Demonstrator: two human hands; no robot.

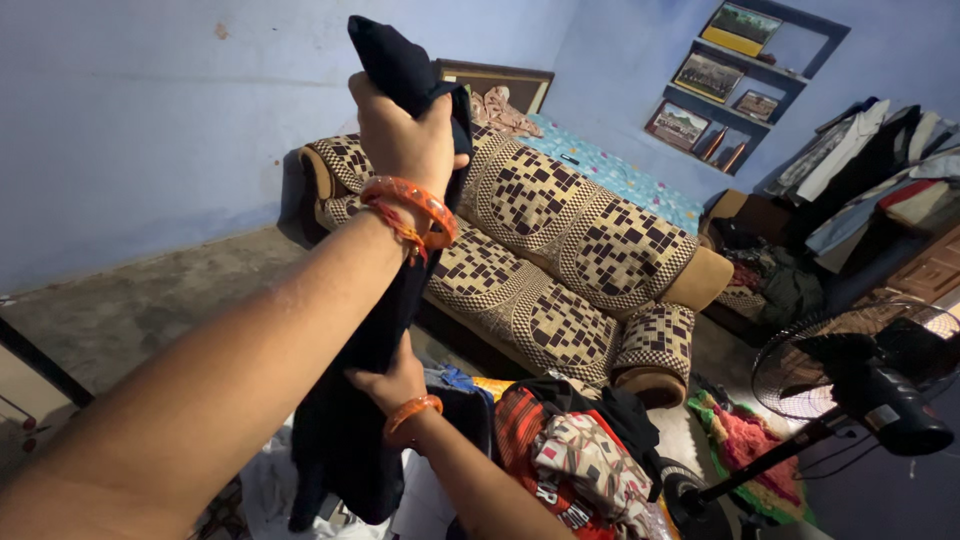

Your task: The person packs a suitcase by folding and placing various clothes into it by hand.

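Note:
My left hand [402, 130] is raised high, with its fist shut on the top of a dark navy garment [345, 440] that hangs straight down. Lower down, my right hand [388, 384] grips the same garment at about mid-length, its fingers tucked into the cloth. Each wrist wears an orange bangle. The garment's lower end hangs over white cloth near the bottom edge. A heap of mixed clothes [575, 450], red, patterned and black, lies just right of my right forearm.
A sofa [560, 240] with brown and cream chequered covers stands behind the garment. A black standing fan [860, 380] is at the right. A bed with a blue sheet [620, 180], wall shelves with pictures [730, 75] and hanging clothes [860, 160] fill the back right.

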